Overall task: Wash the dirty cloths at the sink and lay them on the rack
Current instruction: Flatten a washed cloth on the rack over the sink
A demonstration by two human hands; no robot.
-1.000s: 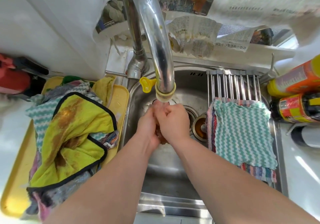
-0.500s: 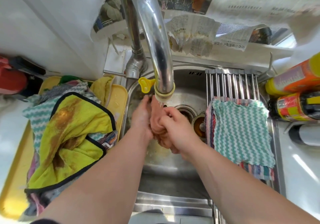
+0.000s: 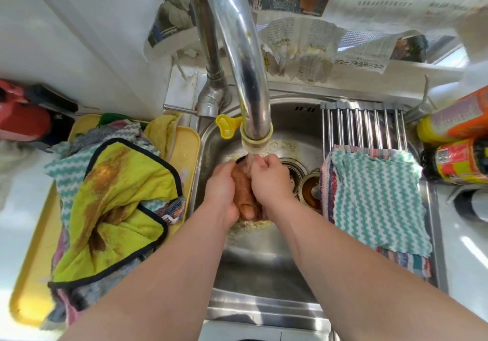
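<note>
R hand (image 3: pixel 268 182) rose to tap (image 3: pixel 248 76), grips cloth (image 3: pixel 244 192) w/ L hand (image 3: pixel 221 190).

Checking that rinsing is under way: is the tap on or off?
On. Water streams from the faucet onto the bunched cloth, which the left hand and right hand grip over the sink.

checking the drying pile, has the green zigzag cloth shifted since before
No, the green zigzag cloth still covers the same near part of the rack.
</note>
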